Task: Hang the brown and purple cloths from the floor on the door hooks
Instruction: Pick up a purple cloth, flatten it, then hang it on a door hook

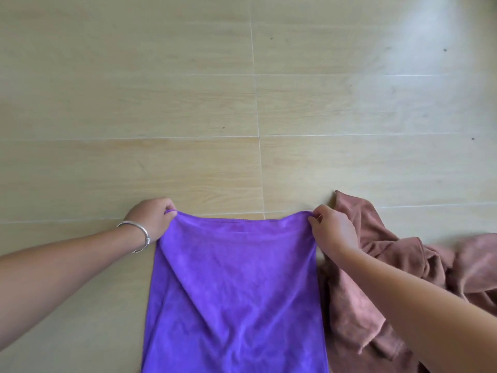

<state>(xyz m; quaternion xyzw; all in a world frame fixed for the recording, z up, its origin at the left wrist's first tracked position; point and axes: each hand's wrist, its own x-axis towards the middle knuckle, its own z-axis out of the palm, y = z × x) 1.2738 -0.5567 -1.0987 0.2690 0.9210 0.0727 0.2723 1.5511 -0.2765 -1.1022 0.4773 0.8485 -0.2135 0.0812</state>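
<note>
**Operator:** Two cloths are in view. Nearest me, the purple cloth (234, 286) hangs spread between my hands, its lower part running out of the bottom of the picture, so I can't tell whether it has left the floor (188, 103) entirely.

**Colleague:** And the brown one?

**Operator:** The brown cloth (376, 265) lies crumpled on the floor just to the right of the purple one, partly under my right forearm, untouched.

**Colleague:** How are you holding on?

**Operator:** My left hand (150, 220), with a silver bracelet (137, 235) on the wrist, pinches the cloth's far left corner, fingers curled round the hem. My right hand (332, 230) pinches the far right corner between thumb and fingertips. The top edge sags a little between them.

**Colleague:** Which step, then?

**Operator:** I judge this as picking up the first cloth. Beyond it I see only pale wood-look floor; no door or hooks show. Next I'd need to lift the cloth clear, turn to find the door, and gather one corner so it catches on a hook.
</note>
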